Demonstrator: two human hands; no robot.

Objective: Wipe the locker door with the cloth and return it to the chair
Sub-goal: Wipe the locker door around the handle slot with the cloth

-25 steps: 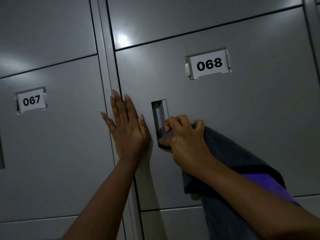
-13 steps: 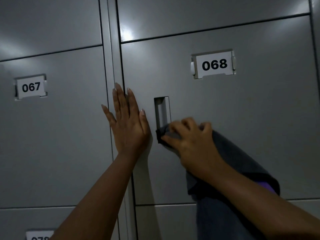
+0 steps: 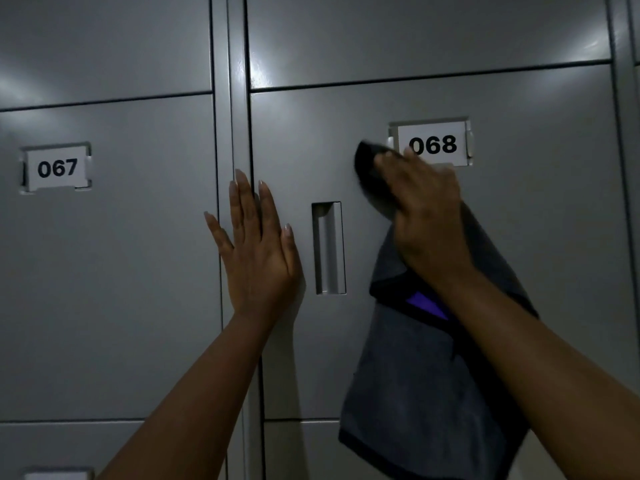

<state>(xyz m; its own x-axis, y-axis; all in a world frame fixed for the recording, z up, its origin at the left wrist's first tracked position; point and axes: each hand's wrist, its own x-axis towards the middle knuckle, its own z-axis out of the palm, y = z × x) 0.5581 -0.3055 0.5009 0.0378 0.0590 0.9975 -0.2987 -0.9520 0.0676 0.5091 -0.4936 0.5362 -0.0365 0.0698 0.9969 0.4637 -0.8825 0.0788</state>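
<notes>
The grey cloth (image 3: 426,375) is pressed against the locker door (image 3: 536,237) by the right hand (image 3: 427,216), just below the label 068 (image 3: 440,142); its fingers are closed on the cloth, and the rest hangs down. The left hand (image 3: 258,258) is laid flat and open at the door's left edge, beside the recessed handle (image 3: 329,249).

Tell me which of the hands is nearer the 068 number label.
Right. The right hand presses the cloth against the door, its fingertips overlapping the lower left corner of the 068 label. The left hand lies flat well down-left, beyond the recessed handle.
</notes>
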